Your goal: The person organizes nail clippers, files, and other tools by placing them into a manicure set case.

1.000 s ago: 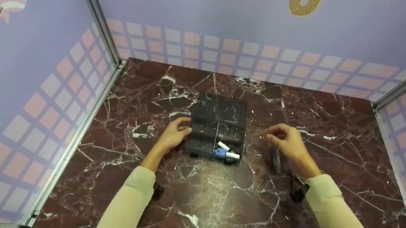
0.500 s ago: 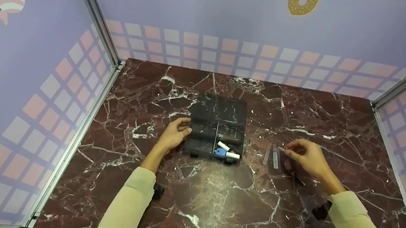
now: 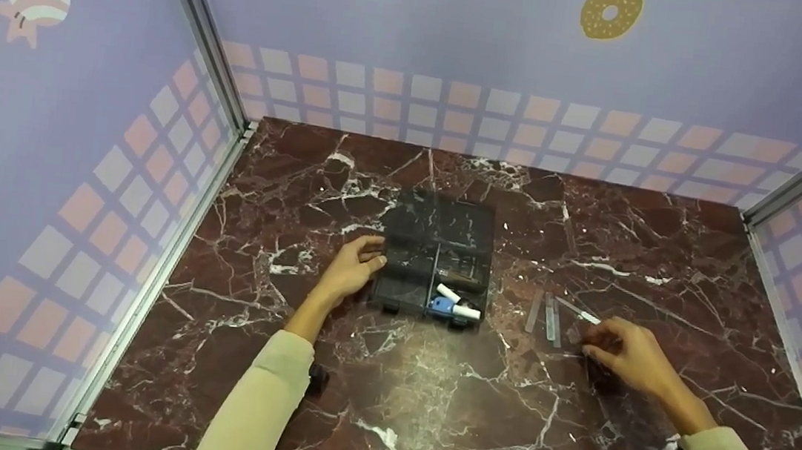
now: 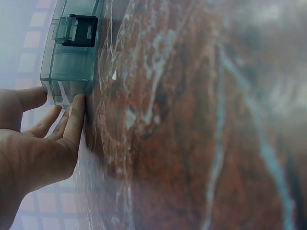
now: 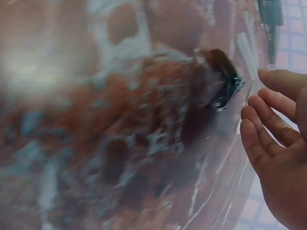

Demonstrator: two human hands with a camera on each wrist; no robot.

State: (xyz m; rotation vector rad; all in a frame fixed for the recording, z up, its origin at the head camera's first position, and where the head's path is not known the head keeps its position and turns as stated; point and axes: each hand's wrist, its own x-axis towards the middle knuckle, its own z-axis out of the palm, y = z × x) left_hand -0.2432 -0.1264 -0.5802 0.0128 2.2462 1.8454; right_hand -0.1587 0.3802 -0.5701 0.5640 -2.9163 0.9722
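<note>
A dark see-through plastic box (image 3: pixel 401 296) stands with its lid (image 3: pixel 442 222) laid back on the marbled table. My left hand (image 3: pixel 350 270) holds its left end, thumb at the upper edge and fingers against the end wall (image 4: pixel 69 91) in the left wrist view. Inside are a blue tag-like piece (image 3: pixel 442 305) and white-capped items (image 3: pixel 466 312). My right hand (image 3: pixel 626 351) reaches low over the table, fingers loosely bent, nothing seen between them. Right by its fingertips are a slim white-ended stick (image 3: pixel 587 317) and a small dark, shiny-ended thing (image 5: pixel 228 84) with a brown curved part.
Several slim translucent strips (image 3: pixel 550 319) lie between the box and my right hand. Patterned purple panels (image 3: pixel 524 44) wall in the table at the back and both sides. A dark latch (image 4: pixel 79 31) juts from the box's front.
My right hand has moved right and toward me, away from the box and past the strips, which it had partly covered. The left hand stays at the box; the head view has shifted slightly.
</note>
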